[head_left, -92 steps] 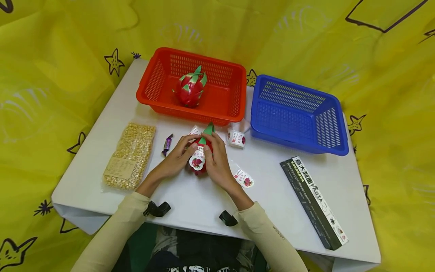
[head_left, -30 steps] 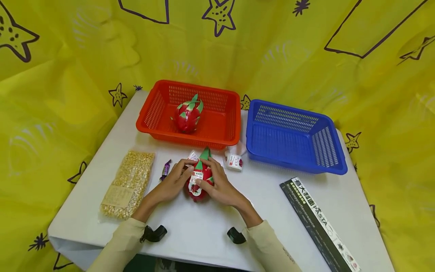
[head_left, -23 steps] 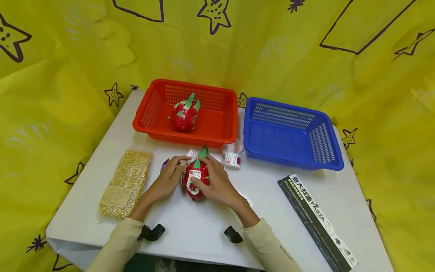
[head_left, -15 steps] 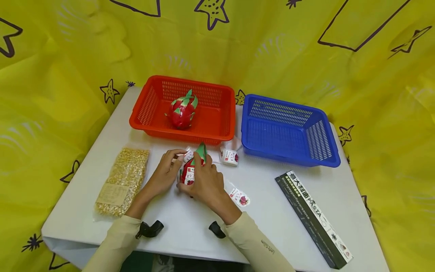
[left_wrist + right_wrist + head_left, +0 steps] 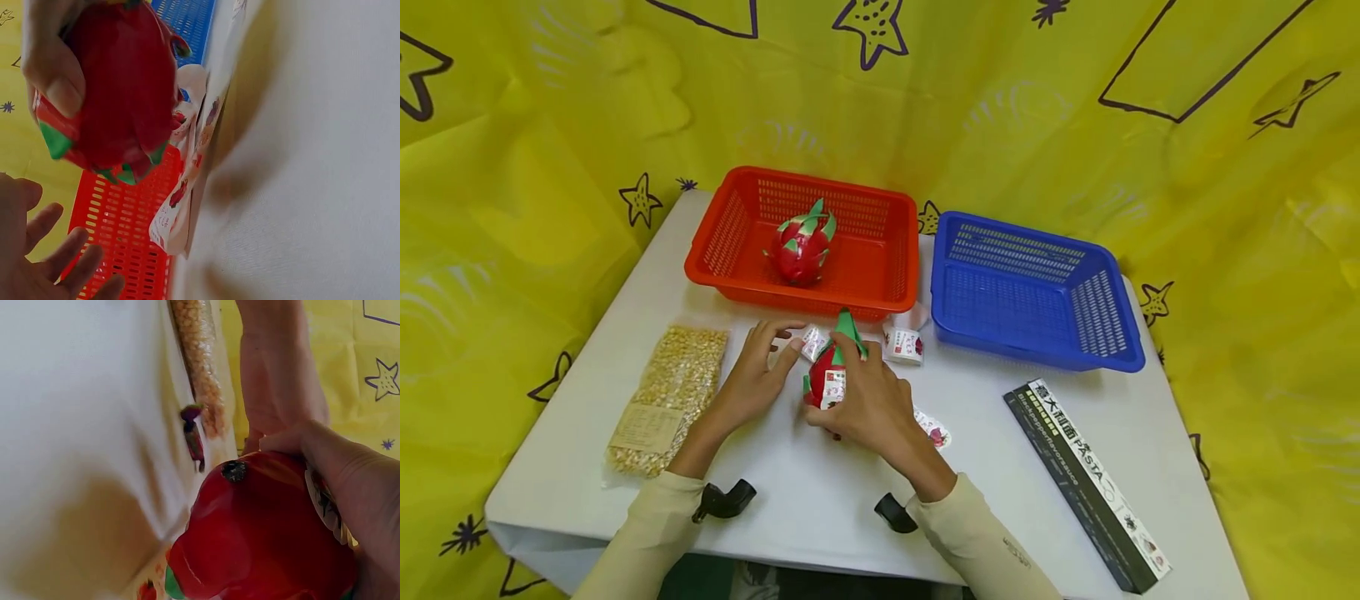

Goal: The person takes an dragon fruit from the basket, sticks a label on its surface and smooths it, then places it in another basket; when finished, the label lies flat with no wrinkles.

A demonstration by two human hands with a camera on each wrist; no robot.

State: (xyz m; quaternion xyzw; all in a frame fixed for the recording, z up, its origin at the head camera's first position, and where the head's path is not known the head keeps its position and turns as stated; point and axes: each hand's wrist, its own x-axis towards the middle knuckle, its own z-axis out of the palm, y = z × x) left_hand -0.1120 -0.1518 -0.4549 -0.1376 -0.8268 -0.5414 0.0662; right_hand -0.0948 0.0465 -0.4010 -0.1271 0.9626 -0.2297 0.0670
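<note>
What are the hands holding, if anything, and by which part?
The right hand holds a dragon fruit by its side, thumb near its dark nub; the left hand holds nothing.

Looks smooth and glossy on the egg-shaped red dragon fruit (image 5: 269,531). Shows perforated plastic on the rectangular red basket (image 5: 797,297) and rectangular blue basket (image 5: 1022,343), shiny clear film on the flat yellow-kernel bag (image 5: 679,371), matt cloth-like finish on the white tabletop (image 5: 801,496).

I have room between left hand (image 5: 754,379) and right hand (image 5: 876,404), by the wrists; at the fingers, the dragon fruit (image 5: 822,379) narrows it. Ahead, the red basket (image 5: 872,258) blocks me; the sticker roll (image 5: 903,345) stands beyond the right hand, the corn bag (image 5: 673,392) beside the left.
</note>
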